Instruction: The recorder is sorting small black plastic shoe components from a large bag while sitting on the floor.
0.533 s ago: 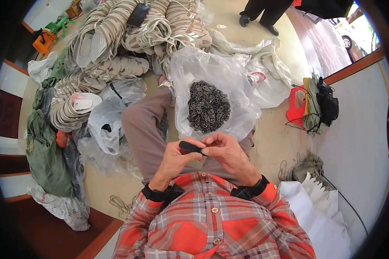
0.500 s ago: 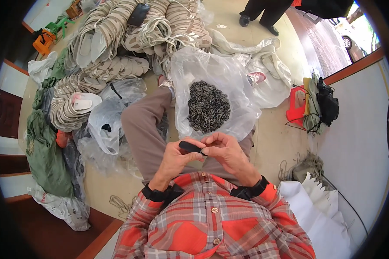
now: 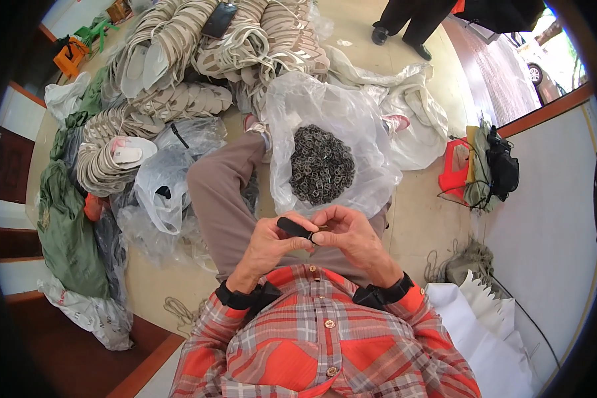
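Black strip (image 3: 294, 228) lies between the 2 hands, above the person's lap, its long axis slanting from upper left to lower right. Going left to right, I have the left hand (image 3: 266, 247) first: its thumb and fingers are closed on the strip, and the broad, rounded end shows above the thumb. Next comes the right hand (image 3: 353, 240), thumb and fingertips pinched at the strip's lower end, so that end is nearer to the right hand and the broad end to the left. Fingers hide much of the lower end; from my distance I cannot tell whether something small is pinched there too.

Around them, at far left, a green sack (image 3: 73, 229) lies crumpled, then stacks of beige shoe pieces (image 3: 172, 40) with a dark phone (image 3: 219, 20) on top, and thin clear bags (image 3: 154, 171) beside the left knee (image 3: 209, 176). Straight ahead of the strip, apart from it, an opened plastic bag (image 3: 373, 162) holds a heap of small dark metal rings (image 3: 322, 164). Farther right I see a white sack (image 3: 423, 136), a red stool (image 3: 452, 166) and, near the right elbow, white sheets (image 3: 481, 338). Only the fingers themselves cover the strip.
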Motion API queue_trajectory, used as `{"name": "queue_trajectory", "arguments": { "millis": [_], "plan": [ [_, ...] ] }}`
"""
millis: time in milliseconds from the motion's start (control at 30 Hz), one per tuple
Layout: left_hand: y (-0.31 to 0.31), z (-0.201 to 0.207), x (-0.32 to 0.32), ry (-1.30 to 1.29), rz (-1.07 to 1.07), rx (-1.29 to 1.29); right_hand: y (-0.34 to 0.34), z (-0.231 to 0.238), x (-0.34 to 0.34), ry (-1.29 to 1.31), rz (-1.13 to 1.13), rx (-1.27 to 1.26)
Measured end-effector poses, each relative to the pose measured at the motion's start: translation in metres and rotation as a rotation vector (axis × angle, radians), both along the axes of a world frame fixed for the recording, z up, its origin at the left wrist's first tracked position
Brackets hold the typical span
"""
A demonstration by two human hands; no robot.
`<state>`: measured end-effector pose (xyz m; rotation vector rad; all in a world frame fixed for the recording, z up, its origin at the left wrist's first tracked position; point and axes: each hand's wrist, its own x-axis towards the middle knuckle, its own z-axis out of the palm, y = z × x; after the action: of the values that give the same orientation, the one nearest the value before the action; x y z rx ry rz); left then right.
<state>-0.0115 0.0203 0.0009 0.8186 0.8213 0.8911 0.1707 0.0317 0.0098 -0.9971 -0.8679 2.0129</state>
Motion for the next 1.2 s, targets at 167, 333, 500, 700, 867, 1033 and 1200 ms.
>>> {"name": "queue_trajectory", "arguments": {
  "millis": [167, 333, 500, 700, 867, 1033, 1200],
  "plan": [
    [-0.003, -0.003, -0.001, -0.013, -0.015, 0.108, -0.004, -0.001, -0.007, -0.049, -0.003, 0.103],
    [-0.002, -0.003, 0.0, -0.003, -0.022, -0.013, -0.007, 0.001, -0.013, -0.254, 0.015, 0.142],
    [0.0, -0.007, -0.004, 0.054, 0.068, 0.072, -0.001, 0.005, -0.005, -0.392, 0.212, 0.188],
    [-0.002, -0.005, -0.003, -0.056, 0.113, 0.053, -0.004, 0.006, -0.007, -0.573, 0.186, 0.349],
    [-0.005, 0.01, -0.003, 0.113, 0.065, 0.096, -0.01, -0.005, -0.013, -0.658, 0.128, 0.501],
    [-0.006, -0.001, 0.005, -0.04, 0.207, 0.066, -0.009, -0.019, -0.014, -0.599, -0.018, 0.417],
    [-0.004, -0.018, -0.007, -0.245, 0.081, -0.249, -0.007, -0.022, -0.022, -0.463, 0.0, 0.278]
  ]
}}
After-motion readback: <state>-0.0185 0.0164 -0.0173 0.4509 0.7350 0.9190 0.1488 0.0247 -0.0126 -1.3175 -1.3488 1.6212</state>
